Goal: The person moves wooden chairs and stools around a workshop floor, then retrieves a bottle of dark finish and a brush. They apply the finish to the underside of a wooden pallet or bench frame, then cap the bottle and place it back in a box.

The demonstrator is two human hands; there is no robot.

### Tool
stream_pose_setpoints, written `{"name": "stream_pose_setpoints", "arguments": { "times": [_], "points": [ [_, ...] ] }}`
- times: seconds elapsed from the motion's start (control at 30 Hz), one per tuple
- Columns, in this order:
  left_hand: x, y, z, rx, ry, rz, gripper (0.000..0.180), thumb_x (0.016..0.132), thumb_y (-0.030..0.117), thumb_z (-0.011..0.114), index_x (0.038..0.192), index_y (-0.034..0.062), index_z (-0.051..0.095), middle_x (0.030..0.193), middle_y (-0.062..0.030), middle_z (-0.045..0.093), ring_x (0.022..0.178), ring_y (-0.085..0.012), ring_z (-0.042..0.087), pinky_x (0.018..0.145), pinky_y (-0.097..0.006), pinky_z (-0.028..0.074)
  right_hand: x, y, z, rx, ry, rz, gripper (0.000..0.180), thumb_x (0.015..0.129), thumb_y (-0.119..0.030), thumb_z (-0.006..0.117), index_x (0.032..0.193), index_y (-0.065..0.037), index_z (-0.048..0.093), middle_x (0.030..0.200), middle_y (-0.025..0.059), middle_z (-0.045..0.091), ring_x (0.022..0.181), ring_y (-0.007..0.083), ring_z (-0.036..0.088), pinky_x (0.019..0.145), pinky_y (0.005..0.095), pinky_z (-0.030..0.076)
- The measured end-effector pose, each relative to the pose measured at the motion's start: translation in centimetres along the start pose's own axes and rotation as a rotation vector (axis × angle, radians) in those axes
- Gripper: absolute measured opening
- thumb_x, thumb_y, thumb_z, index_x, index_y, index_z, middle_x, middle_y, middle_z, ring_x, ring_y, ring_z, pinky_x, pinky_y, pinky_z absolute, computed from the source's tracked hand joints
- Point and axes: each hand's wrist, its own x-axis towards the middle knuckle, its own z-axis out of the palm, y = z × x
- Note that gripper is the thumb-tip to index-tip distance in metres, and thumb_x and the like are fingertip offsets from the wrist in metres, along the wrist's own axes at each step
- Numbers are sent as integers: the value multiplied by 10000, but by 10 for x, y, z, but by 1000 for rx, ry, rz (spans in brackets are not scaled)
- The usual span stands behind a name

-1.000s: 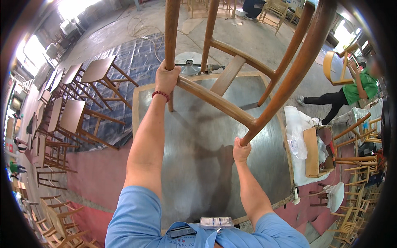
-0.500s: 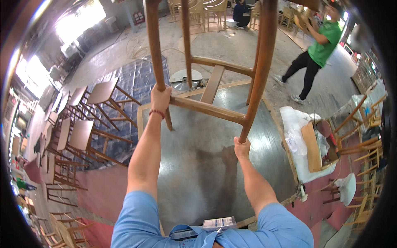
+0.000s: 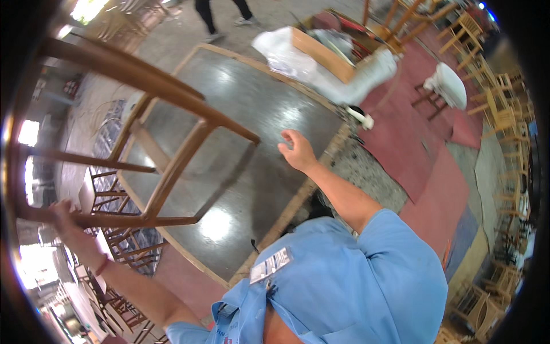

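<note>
While L hand point(image 3: 67, 223) wraps a leg of the chair frame point(image 3: 177, 171), R hand point(image 3: 297, 152): empty, fingers loosely curled, off the frame, just beside one leg tip.
L grip: narrow, closed round the wood; finger detail blurry nr pic rim.
L wrist: dark red bracelet point(image 3: 102, 265).
Chair frame: brown wood, legs + rungs, tilted, btwn L hand & R hand; two leg tips point twd R hand side, over the desk point(image 3: 252, 198). Can't tell if tips touch.
Desk: dark, shiny top w/ pale wood edging, below R hand; L hand is out past its edge.
Body side of hands: blue shirt point(image 3: 349, 275) w/ clear badge point(image 3: 270, 265).
Beyond L hand: stools point(image 3: 87, 192), partly hidden by frame.
Beyond R hand: cardboard box point(image 3: 323, 54) w/ white wrap point(image 3: 281, 49) next to it; white obj. point(image 3: 362, 118) at desk corner, kind unclear.
Right of R hand: maroon sheet point(image 3: 427, 155) on floor, white-covered stool point(image 3: 450, 86), then pale wood chairs point(image 3: 495, 117) farther out.
Far ahead of both: co-worker's dark-trousered legs point(image 3: 206, 17).
</note>
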Motion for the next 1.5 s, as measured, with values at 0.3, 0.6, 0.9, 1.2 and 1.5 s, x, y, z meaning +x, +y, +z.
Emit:
{"name": "stream_pose_setpoints", "arguments": {
  "times": [0.3, 0.6, 0.9, 1.2, 1.5],
  "points": [
    [40, 63, -27, -161, 420, -317, 233, 841, 271, 698, 765, 66, 615, 676, 1, 489, 644, -122, 469, 647, -293, 396, -50, 147, -147, -918, 144, 456, 767, 862, -207, 622, 1471, -24, 195, 1515, 152, 237, 1179, 289, 521, 823, 408, 490],
    [-47, 129, -23, 84, 559, -185, 350, 848, 358, 653, 664, 76, 555, 656, -6, 495, 622, -141, 441, 603, -327, 349, -19, 180, -189, -461, -278, 545, 844, 850, -239, 590, 1471, 50, 98, 1533, 238, 154, 1340, 383, 340, 1085, 399, 327],
    [-213, 158, -54, 725, 546, 286, 228, 845, 191, 612, 961, -5, 624, 894, -129, 649, 821, -273, 604, 800, -422, 454, -23, 154, -173, -1228, -765, 9, 599, 896, -247, 571, 1422, -34, 380, 1476, 190, 349, 1330, 354, 364, 1058, 407, 354],
    [-409, 186, 30, -202, -343, 180, 442, 913, 387, 502, 1144, 12, 535, 1161, -112, 559, 1055, -259, 546, 914, -451, 419, -242, -184, -217, 1700, -550, -152, 808, 903, -632, 433, 1461, -74, 257, 1485, 132, 331, 1345, 311, 345, 1052, 490, 346],
    [-415, 169, 54, -1131, -289, -549, 667, 958, 563, 379, 1325, 9, 440, 1358, -105, 472, 1207, -269, 475, 989, -492, 391, -273, -30, -341, 1321, 12, 341, 925, 875, -742, 312, 1433, -4, 310, 1434, 123, 408, 1311, 267, 396, 1075, 413, 333]
  ]
}}
